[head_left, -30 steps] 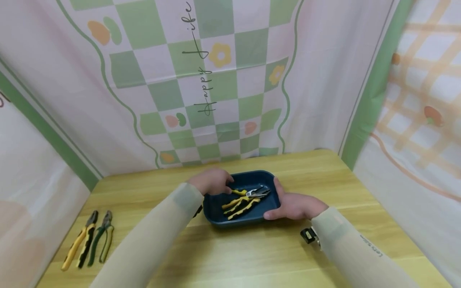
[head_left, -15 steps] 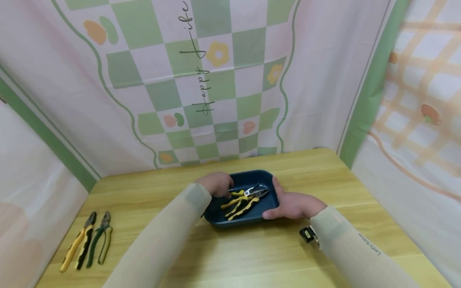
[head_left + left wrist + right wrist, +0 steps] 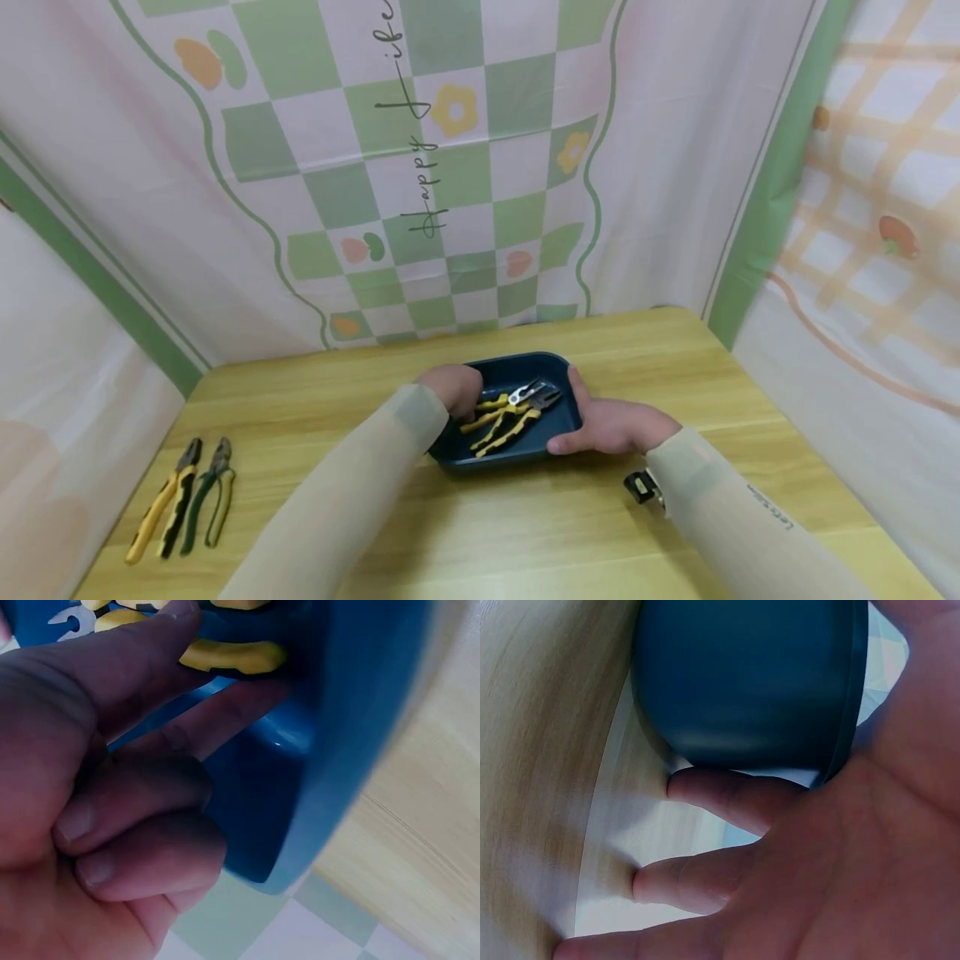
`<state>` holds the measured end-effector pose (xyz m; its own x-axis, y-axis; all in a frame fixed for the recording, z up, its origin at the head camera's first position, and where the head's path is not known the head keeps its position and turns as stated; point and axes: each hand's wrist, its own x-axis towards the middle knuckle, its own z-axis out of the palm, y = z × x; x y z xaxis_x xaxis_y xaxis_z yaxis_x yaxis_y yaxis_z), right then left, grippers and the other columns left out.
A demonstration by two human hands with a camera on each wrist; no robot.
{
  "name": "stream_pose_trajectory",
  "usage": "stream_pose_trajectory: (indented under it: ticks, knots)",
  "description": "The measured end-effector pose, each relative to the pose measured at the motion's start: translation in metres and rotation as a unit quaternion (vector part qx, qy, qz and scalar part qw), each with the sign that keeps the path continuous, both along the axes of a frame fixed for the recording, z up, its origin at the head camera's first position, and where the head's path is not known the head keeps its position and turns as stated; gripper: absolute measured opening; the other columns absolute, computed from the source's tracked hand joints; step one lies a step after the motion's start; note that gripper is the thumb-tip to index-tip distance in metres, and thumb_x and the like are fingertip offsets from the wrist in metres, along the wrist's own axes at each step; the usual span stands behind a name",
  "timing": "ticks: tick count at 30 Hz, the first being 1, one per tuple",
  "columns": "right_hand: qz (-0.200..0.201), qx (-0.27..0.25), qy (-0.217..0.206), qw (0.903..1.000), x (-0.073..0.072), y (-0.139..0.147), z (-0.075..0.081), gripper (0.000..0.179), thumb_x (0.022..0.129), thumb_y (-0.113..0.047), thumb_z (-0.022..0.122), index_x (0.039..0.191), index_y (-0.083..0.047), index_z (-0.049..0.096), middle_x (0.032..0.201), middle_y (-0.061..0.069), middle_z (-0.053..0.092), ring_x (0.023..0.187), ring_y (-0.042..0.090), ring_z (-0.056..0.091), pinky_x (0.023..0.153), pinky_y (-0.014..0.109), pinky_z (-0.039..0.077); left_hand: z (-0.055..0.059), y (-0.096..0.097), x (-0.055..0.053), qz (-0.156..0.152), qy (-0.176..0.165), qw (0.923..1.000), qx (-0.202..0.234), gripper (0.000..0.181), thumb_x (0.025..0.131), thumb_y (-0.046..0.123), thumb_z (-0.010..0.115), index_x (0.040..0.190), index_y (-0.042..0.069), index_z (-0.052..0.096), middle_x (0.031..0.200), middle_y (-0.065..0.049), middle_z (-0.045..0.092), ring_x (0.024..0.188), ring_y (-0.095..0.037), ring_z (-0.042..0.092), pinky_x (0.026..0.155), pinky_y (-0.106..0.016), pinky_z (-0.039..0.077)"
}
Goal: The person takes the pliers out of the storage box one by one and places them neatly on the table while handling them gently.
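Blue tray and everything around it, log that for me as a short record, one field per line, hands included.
Container: dark blue tray, on a wood-grain table
Inside: silver-headed pliers and dark-headed pliers, both showing yellow on their handles
Left hand: in the tray's left end, at the handles; grip unclear
Right hand: fingers spread, resting against the tray's right end
Outside: yellow-and-black-handled pliers beside green-handled pliers, on the table's left side
Backdrop: checkered cloth reading "Happy Life"

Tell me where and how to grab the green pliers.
Probably grab the green pliers across both handles, near the pivot, from above and slightly right: they lie flat, handles slightly spread, with yellow-and-black pliers close on their left.
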<state>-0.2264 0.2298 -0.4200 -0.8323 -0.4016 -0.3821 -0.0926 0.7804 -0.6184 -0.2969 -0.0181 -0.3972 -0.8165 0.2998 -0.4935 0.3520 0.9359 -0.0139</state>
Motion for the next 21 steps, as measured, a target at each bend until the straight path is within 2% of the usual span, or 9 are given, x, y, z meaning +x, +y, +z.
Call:
stream_pose_trajectory:
  ticks: [3, 8, 14, 17, 21]
  knots:
    - [0.0, 0.0, 0.0, 1.0, 0.0002, -0.0002, 0.0008, 0.134, 0.083, -0.058, 0.074, 0.15, -0.001, -0.026, 0.146, 0.04, 0.034, 0.121, 0.036, 0.053, 0.106, 0.052, 0.035, -0.0003, 0.0003, 0.0011, 0.003, 0.004, 1.0, 0.0, 0.017, 0.09, 0.024, 0.076, 0.078, 0.015, 0.067, 0.084, 0.0, 0.064, 0.076, -0.019, 0.06, 0.071, -0.037, 0.052]
    - [0.001, 0.007, 0.003, 1.0, -0.0008, 0.0, 0.0, 0.133, 0.083, -0.059, 0.073, 0.151, -0.001, -0.025, 0.146, 0.04, 0.032, 0.121, 0.036, 0.053, 0.106, 0.052, 0.034, -0.0002, -0.0006, 0.0039, -0.023, 0.017, 0.9996, 0.003, 0.015, 0.09, 0.024, 0.077, 0.081, 0.016, 0.067, 0.087, 0.003, 0.062, 0.079, -0.017, 0.059, 0.073, -0.037, 0.052]
    - [-0.006, -0.004, -0.003, 1.0, -0.0006, -0.0002, 0.0005, 0.133, 0.083, -0.058, 0.075, 0.151, 0.0, -0.025, 0.147, 0.04, 0.031, 0.121, 0.035, 0.052, 0.106, 0.052, 0.035, 0.0026, 0.0008, 0.0042, -0.042, 0.013, 0.999, 0.002, 0.01, 0.092, 0.014, 0.071, 0.084, 0.015, 0.067, 0.088, 0.001, 0.062, 0.076, -0.019, 0.058, 0.066, -0.034, 0.05]
    - [-0.006, -0.007, -0.004, 0.9999, -0.0002, -0.0004, 0.0, 0.133, 0.083, -0.057, 0.075, 0.151, 0.0, -0.025, 0.148, 0.04, 0.029, 0.121, 0.036, 0.051, 0.106, 0.052, 0.034, 0.0027, 0.0, 0.0034, -0.048, 0.013, 0.9988, -0.006, 0.014, 0.094, 0.009, 0.066, 0.08, 0.013, 0.066, 0.088, -0.002, 0.062, 0.073, -0.021, 0.057, 0.062, -0.033, 0.048]
    - [-0.005, -0.001, -0.004, 1.0, 0.0002, -0.0003, -0.0005, 0.133, 0.083, -0.057, 0.075, 0.151, -0.001, -0.025, 0.147, 0.04, 0.032, 0.121, 0.036, 0.053, 0.106, 0.052, 0.035, 0.0, -0.0046, -0.0004, -0.073, 0.008, 0.9973, 0.003, 0.024, 0.092, 0.009, 0.066, 0.068, 0.014, 0.062, 0.075, -0.001, 0.059, 0.064, -0.018, 0.052, 0.057, -0.031, 0.044]
